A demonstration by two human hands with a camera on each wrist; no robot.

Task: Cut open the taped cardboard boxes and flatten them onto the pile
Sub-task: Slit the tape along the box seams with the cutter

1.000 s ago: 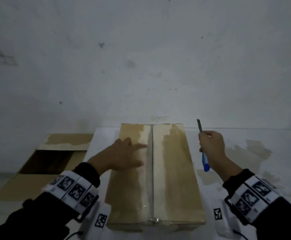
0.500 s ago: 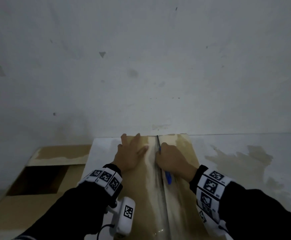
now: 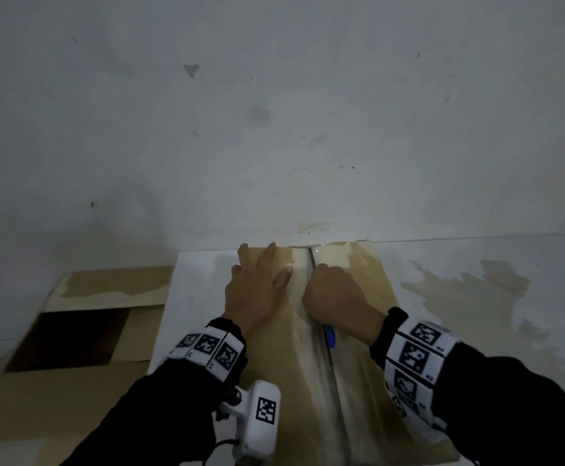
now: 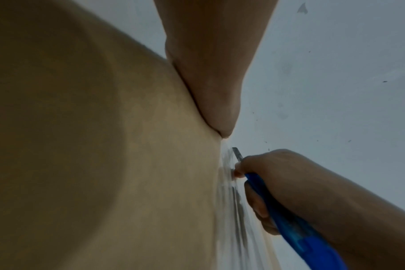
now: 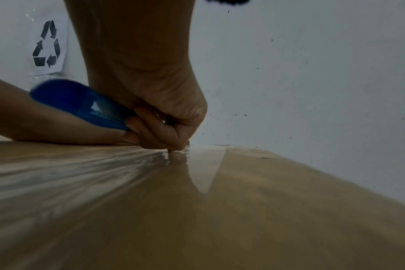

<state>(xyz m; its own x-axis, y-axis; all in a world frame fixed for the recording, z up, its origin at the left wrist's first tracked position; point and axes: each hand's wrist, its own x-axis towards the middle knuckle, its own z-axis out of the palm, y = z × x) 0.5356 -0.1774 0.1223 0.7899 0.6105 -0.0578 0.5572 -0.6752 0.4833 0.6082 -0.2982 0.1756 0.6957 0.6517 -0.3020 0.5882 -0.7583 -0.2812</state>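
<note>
Left hand (image 3: pixel 257 290) flat on box (image 3: pixel 368 381), right hand (image 3: pixel 333 294) gripping knife (image 4: pixel 289 219)

We've got a white table (image 3: pixel 476 331) pushed up against the wall, with a big brownish stain patch on its right side. Sitting right on it is the taped cardboard box (image 3: pixel 368 381), long side running away from us and its far end at the wall. Off the table's left edge, lower down, there's flattened cardboard (image 3: pixel 56 398); can't tell what it's lying on.
</note>
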